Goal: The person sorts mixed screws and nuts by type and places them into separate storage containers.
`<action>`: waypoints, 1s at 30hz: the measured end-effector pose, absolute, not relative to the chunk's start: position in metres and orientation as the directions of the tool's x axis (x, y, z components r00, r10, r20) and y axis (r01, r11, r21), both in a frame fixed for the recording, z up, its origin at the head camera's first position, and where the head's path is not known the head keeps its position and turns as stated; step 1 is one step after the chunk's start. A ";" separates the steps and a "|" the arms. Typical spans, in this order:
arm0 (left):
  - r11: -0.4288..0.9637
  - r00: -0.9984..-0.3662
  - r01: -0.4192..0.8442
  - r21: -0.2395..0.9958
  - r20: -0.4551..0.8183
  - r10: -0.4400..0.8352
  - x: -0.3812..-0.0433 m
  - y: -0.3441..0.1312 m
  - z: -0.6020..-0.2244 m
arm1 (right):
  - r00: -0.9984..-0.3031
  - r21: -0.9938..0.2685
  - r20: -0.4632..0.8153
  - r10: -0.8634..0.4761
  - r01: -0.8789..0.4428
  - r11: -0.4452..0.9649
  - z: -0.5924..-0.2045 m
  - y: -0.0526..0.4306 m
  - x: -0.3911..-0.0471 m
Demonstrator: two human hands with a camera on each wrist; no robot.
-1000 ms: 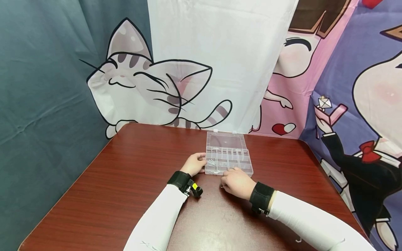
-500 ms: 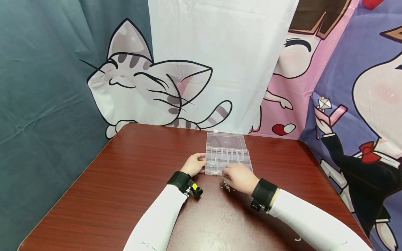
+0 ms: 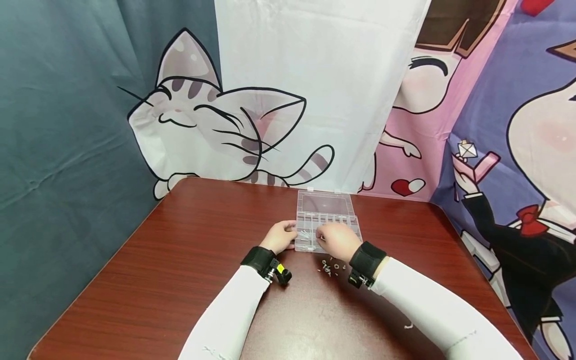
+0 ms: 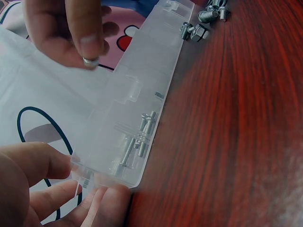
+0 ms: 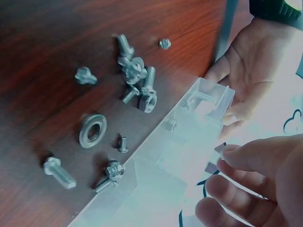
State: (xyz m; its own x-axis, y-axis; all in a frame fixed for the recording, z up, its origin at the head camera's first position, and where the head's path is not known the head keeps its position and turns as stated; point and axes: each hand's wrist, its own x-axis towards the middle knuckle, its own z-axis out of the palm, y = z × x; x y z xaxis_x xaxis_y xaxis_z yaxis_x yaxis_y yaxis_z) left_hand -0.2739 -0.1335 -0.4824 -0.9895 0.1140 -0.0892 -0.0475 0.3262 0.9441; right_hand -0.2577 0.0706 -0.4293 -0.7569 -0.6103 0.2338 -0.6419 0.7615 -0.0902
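A clear plastic compartment box lies on the table with its lid folded back. My left hand grips the left end of the box, thumb and fingers around its corner. Over the compartments is my right hand; in the left wrist view its fingertips pinch a small silver metal piece, too little of it showing to tell the kind. Several long screws lie in the leftmost compartment. Loose hardware is scattered in front of the box, including a thick washer and a flanged bolt.
The box and hardware rest on a reddish-brown wooden table. Printed cloth curtains hang behind and beside it. In the right wrist view, a tiny screw and a small nut-like piece lie apart from the pile.
My right hand has risen from the hardware on the table and moved forward over the box, uncovering the loose pieces. The left hand keeps its place at the box's end.
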 end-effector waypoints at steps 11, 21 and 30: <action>0.334 -0.989 -0.049 0.941 -0.093 0.117 -0.273 -0.132 -0.481 | -0.777 -0.072 0.109 -0.620 -0.628 0.775 -0.432 0.067 -0.268; 0.349 -0.988 -0.048 0.936 -0.097 0.124 -0.273 -0.134 -0.481 | -0.759 -0.127 0.062 -0.648 -0.650 0.749 -0.442 0.072 -0.275; 0.331 -0.988 -0.049 0.942 -0.095 0.123 -0.275 -0.134 -0.481 | -0.772 -0.142 0.133 -0.622 -0.636 0.759 -0.443 0.078 -0.269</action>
